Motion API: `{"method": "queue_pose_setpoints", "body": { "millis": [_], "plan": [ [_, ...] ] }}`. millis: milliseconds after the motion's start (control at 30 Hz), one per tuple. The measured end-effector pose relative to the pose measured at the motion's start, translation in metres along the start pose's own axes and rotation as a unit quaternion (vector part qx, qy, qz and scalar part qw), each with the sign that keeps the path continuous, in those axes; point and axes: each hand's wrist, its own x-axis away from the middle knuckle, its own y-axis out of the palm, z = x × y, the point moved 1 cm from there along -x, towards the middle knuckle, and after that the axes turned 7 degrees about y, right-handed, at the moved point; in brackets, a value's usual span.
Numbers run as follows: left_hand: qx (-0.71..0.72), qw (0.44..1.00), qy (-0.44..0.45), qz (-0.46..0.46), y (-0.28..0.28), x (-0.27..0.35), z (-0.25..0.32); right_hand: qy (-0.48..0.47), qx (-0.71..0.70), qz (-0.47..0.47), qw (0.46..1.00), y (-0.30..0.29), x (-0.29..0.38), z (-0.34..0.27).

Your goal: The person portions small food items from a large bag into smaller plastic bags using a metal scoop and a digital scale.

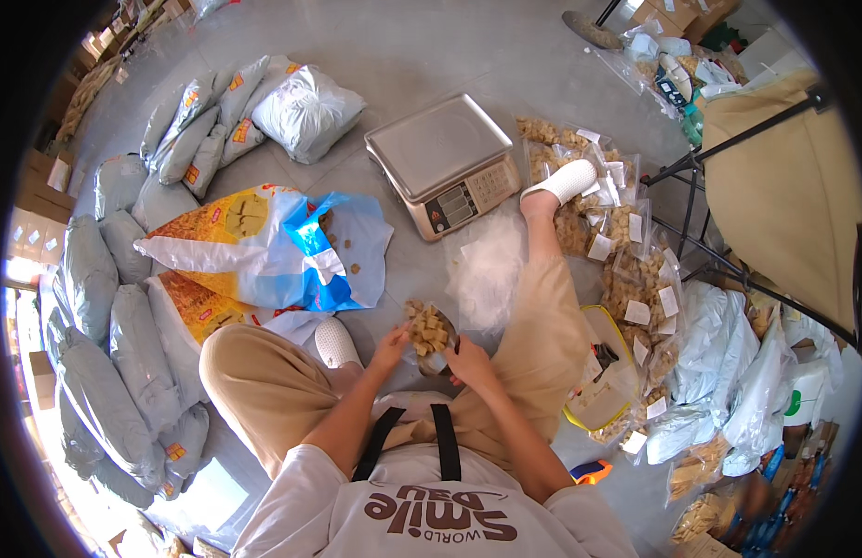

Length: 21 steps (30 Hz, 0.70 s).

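My right hand (463, 361) grips a metal scoop (436, 361) low between my knees. Light brown square snack pieces (428, 330) are heaped at the scoop's front. My left hand (392, 347) is at the other side, its fingers closed on the edge of what looks like a clear plastic bag, partly hidden by the pieces. To the left lies a large printed plastic sack (250, 244), its mouth open, with loose pieces at the opening. Ahead of me stands a digital scale (441, 150) with a bare metal pan. A stack of clear plastic bags (488, 268) lies just below the scale.
Filled, labelled clear bags (630, 279) lie along my right leg, beside a yellow-edged tray (598, 397). Grey mailing bags (117, 349) are piled at the left, and a white bundle (307, 111) lies ahead. A folding chair (780, 188) stands at the right.
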Motion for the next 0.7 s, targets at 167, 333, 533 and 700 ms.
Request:
{"method": "queue_pose_setpoints", "body": {
  "millis": [167, 333, 533, 700],
  "plan": [
    [0.044, 0.985, -0.161, 0.047, -0.011, 0.001, 0.003, -0.053, 0.053, 0.025, 0.997, 0.014, -0.015, 0.008],
    [0.063, 0.98, -0.137, 0.132, -0.019, -0.004, -0.006, -0.208, 0.231, 0.141, 0.94, 0.019, -0.007, 0.014],
    [0.085, 0.965, -0.161, 0.189, -0.02, -0.002, -0.002, 0.005, -0.085, -0.053, 0.995, -0.027, 0.026, -0.001],
    [0.032, 0.958, -0.205, 0.198, -0.02, -0.002, -0.012, -0.011, -0.208, -0.001, 0.978, -0.028, 0.004, 0.022]
  ]
}}
